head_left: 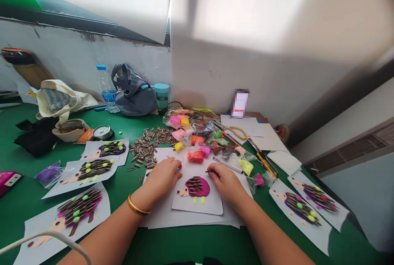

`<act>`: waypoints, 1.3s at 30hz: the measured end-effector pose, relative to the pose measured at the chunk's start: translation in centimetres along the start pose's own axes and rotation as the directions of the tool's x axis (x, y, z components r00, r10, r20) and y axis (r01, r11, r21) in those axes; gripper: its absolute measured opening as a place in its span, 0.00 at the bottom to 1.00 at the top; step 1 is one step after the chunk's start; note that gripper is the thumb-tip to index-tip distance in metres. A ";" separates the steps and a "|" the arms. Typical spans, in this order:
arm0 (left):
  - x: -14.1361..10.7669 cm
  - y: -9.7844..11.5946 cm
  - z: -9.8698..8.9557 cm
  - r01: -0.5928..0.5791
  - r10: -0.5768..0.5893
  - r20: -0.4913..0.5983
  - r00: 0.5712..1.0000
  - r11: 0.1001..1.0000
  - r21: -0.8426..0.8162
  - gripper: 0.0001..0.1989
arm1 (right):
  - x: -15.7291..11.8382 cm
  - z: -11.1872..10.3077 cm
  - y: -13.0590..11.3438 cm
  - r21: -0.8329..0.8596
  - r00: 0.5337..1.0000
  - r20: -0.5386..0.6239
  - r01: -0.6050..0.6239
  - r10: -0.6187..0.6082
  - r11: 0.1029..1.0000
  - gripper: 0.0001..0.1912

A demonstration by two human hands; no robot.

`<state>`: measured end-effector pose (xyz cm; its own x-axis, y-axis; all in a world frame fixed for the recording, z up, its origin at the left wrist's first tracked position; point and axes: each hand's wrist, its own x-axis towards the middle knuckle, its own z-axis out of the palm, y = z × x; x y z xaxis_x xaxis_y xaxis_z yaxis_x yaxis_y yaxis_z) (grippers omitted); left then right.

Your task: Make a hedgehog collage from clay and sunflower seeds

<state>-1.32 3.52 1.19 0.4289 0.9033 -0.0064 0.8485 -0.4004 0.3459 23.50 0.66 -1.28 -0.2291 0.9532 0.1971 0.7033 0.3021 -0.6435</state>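
Observation:
In the middle lies a white sheet [197, 207] with a clay hedgehog [203, 189] on it. Its body is magenta, its face is peach, its feet are yellow-green, and rows of striped sunflower seeds cover the left part of the body. At the sheet's upper right, my right hand [223, 180] pinches a dark sunflower seed [207, 171] between thumb and finger. My left hand [163, 178], a gold bangle on its wrist, rests at the sheet's upper left with its fingers curled in; what they hold, if anything, is hidden. Past it spreads a pile of loose sunflower seeds [146, 146].
Bagged coloured clay [195, 157], a pen [227, 165] and yellow-handled scissors [238, 132] lie beyond the sheet. Hedgehog pictures flank me, such as one at left [101, 211] and one at right [320, 236]. A white cable [55, 234] crosses the lower left. A grey bag [135, 96] stands behind.

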 end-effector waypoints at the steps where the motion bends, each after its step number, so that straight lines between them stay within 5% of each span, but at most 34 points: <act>1: 0.0 0.0 0.0 0.001 -0.001 0.001 1.000 1.000 0.005 0.09 | 0.0 -0.1 -0.1 -0.003 1.000 -0.001 0.003 -0.003 1.000 0.10; 20: 0.2 0.2 0.7 0.090 -0.080 -0.059 0.995 0.977 0.195 0.08 | -0.5 -1.5 -1.6 -0.021 0.991 0.007 -0.134 0.134 0.991 0.04; 25: 0.1 -0.1 0.9 0.104 -0.080 -0.115 0.990 0.970 0.220 0.09 | -1.0 -1.3 -2.9 0.054 1.000 -0.002 0.009 -0.009 0.999 0.05; 30: 0.0 -0.4 1.1 -0.026 0.035 -0.105 0.994 0.996 0.084 0.13 | -1.5 -0.2 -4.1 0.045 0.982 -0.070 0.181 -0.177 0.983 0.07; 39: 0.0 -1.0 1.4 -0.097 0.099 -0.052 0.994 0.994 0.048 0.14 | -1.8 1.9 -3.9 -0.181 0.955 -0.169 0.214 -0.245 0.960 0.05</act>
<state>-1.73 3.68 -0.42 0.4942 0.8659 0.0769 0.8169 -0.4928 0.2997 19.90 -2.25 -0.56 -0.2773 0.8374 0.4710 0.7480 0.4958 -0.4412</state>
